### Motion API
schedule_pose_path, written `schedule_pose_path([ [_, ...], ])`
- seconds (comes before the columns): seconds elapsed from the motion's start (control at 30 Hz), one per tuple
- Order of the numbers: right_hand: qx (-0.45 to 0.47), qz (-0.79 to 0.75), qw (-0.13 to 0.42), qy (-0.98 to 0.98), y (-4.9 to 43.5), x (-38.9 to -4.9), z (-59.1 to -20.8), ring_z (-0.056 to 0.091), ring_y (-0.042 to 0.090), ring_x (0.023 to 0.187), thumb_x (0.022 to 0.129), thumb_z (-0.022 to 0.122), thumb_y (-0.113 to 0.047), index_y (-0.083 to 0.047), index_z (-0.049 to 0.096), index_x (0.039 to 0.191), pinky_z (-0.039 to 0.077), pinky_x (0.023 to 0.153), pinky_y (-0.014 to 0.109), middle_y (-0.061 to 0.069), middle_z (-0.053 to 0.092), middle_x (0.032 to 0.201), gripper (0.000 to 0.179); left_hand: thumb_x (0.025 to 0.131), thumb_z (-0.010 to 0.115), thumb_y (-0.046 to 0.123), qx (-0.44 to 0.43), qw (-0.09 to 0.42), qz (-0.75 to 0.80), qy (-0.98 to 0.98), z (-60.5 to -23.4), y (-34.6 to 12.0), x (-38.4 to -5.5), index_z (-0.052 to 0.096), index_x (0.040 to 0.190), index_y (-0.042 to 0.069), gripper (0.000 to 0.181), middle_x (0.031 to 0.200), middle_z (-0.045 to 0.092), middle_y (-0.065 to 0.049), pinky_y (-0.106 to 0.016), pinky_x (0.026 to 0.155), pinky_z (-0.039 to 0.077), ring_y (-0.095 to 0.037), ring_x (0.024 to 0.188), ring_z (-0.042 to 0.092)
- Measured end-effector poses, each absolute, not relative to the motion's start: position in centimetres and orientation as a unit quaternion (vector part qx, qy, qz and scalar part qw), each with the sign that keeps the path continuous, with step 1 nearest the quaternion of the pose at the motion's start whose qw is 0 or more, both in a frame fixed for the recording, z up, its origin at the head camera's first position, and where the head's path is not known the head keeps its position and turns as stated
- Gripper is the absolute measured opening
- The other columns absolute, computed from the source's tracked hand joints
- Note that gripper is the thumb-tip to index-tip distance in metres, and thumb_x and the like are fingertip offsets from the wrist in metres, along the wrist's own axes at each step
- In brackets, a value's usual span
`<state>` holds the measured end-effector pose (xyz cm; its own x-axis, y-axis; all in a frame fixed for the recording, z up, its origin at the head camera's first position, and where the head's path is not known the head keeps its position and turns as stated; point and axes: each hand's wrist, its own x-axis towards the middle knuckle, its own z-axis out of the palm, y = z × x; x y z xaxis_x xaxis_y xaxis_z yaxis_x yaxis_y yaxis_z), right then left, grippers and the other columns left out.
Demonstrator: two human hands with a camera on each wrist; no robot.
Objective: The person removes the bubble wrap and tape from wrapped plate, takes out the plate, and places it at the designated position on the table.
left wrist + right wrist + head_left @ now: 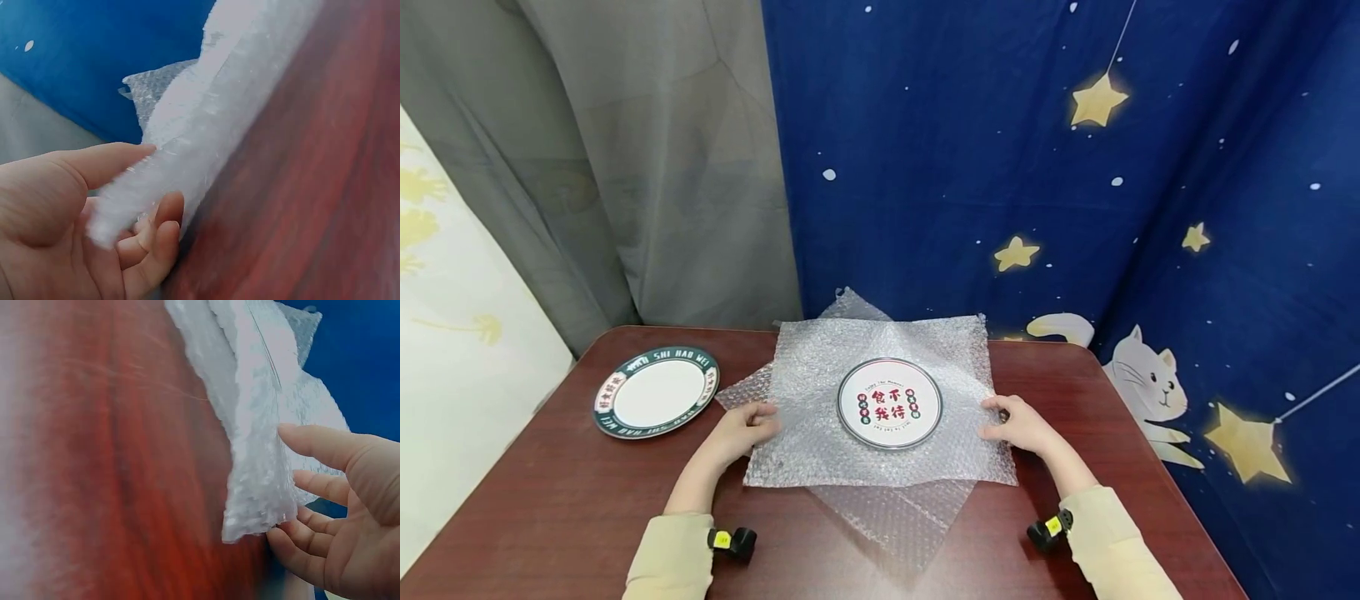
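Note:
In the head view a round white plate (890, 440) with a dark rim and red and green lettering lies on the middle of a bubble wrap sheet (808, 458). A second bubble wrap sheet (910, 521) lies turned beneath the first, its corners sticking out. My left hand (737, 433) holds the upper sheet's left edge; in the left wrist view the thumb is above the wrap (181, 144) and the fingers curl under it. At the opposite edge, my right hand (1022, 423) holds the wrap (259, 469) between thumb and fingers.
Another plate (657, 392), white with a green lettered border, lies at the table's left. The reddish-brown table (550, 517) ends at a blue starry curtain (925, 167) and a grey curtain (692, 167). Each wrist wears a small black camera (743, 544).

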<state>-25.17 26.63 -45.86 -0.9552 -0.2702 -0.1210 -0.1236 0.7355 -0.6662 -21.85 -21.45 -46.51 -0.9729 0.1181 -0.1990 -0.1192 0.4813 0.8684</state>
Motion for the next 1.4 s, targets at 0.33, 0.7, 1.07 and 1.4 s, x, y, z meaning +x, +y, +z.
schedule_pose_path([
  [0.33, -0.102, -0.299, 0.086, 0.945, 26.2, -24.0, -46.4, 0.050, 0.035, 0.107, 0.076, 0.081, -0.021, -0.001, 0.055, 0.132, 0.043, 0.089, 0.052, 0.024, 0.044, 0.120, 0.066, 0.082, 0.071, 0.006, 0.035, 0.094, 0.435, 0.895, -46.6, -21.4, -21.5, 0.057, 0.124, -0.005, 0.046, 0.083, 0.052, -0.008, -0.032, 0.055, 0.049, -0.018, 0.062, 0.053],
  [0.7, -0.101, -0.210, 0.034, 0.972, 25.9, -23.4, -46.2, 0.030, 0.047, 0.123, 0.074, 0.083, -0.029, -0.005, 0.052, 0.136, 0.032, 0.092, 0.063, 0.027, 0.032, 0.140, 0.073, 0.079, 0.074, 0.009, 0.092, 0.046, 0.295, 0.950, -45.8, -20.9, -21.3, 0.064, 0.116, -0.003, 0.040, 0.097, 0.059, -0.018, -0.048, 0.078, 0.046, -0.032, 0.090, 0.057],
  [1.07, -0.186, -0.187, 0.047, 0.963, 24.9, -23.6, -45.9, 0.017, 0.044, 0.139, 0.078, 0.078, -0.011, -0.001, 0.042, 0.143, 0.013, 0.107, 0.063, 0.029, 0.026, 0.149, 0.075, 0.068, 0.071, 0.000, 0.170, -0.029, 0.138, 0.975, -44.8, -18.9, -21.2, 0.067, 0.109, -0.001, 0.041, 0.093, 0.054, -0.019, -0.055, 0.072, 0.046, -0.040, 0.093, 0.051],
  [1.4, -0.181, -0.231, 0.119, 0.949, 24.6, -23.8, -45.5, 0.022, 0.045, 0.137, 0.084, 0.071, -0.002, 0.001, 0.039, 0.144, 0.029, 0.103, 0.059, 0.030, 0.023, 0.149, 0.068, 0.081, 0.064, 0.010, 0.212, 0.030, 0.177, 0.961, -43.6, -15.7, -22.3, 0.067, 0.100, -0.003, 0.023, 0.089, 0.063, -0.015, -0.049, 0.078, 0.048, -0.035, 0.090, 0.060],
])
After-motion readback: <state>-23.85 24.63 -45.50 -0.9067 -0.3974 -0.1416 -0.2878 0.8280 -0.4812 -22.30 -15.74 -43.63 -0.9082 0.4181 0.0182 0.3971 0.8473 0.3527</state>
